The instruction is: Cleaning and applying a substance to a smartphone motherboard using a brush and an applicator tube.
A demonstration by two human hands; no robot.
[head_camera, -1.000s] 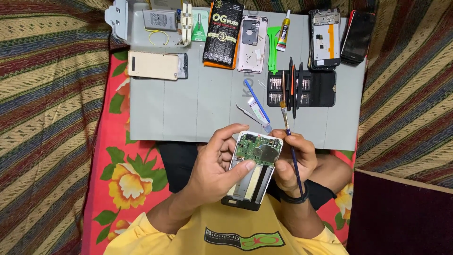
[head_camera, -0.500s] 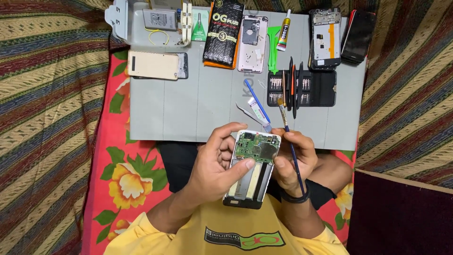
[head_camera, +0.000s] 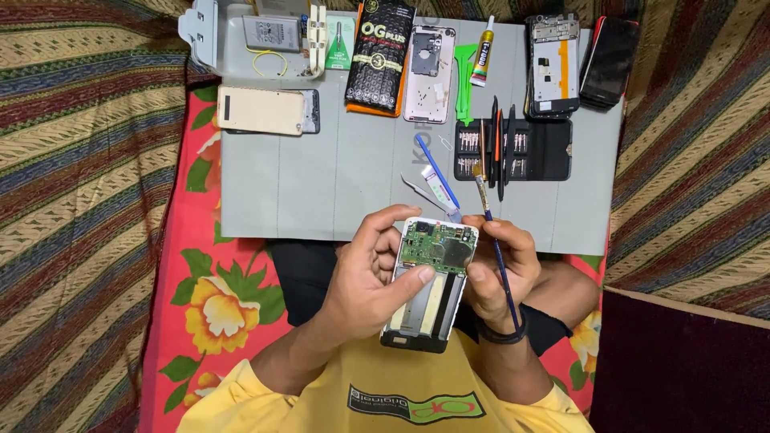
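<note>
An opened phone (head_camera: pixel 429 281) with its back cover off shows a green circuit board at its top end and a bare battery bay below. My left hand (head_camera: pixel 370 277) grips its left edge, thumb resting across the frame under the board. My right hand (head_camera: pixel 499 269) supports the phone's right side and also holds a thin blue-handled brush (head_camera: pixel 491 232), whose bristle tip points away from me above the phone. Both hands hover over my lap, just short of the grey work mat (head_camera: pixel 353 168).
On the mat lie blue tweezers-like tools (head_camera: pixel 437 180), a black screwdriver-bit case (head_camera: pixel 513 150), a green pry tool (head_camera: pixel 463 72), a glue tube (head_camera: pixel 483 50), a pink phone back (head_camera: pixel 430 62), a gold phone (head_camera: pixel 261 110), a black package (head_camera: pixel 379 54) and dismantled phones (head_camera: pixel 553 64).
The phone has tilted slightly in my hands and the left thumb has shifted on its frame; the brush stays in my right hand. Nothing on the mat has moved.
</note>
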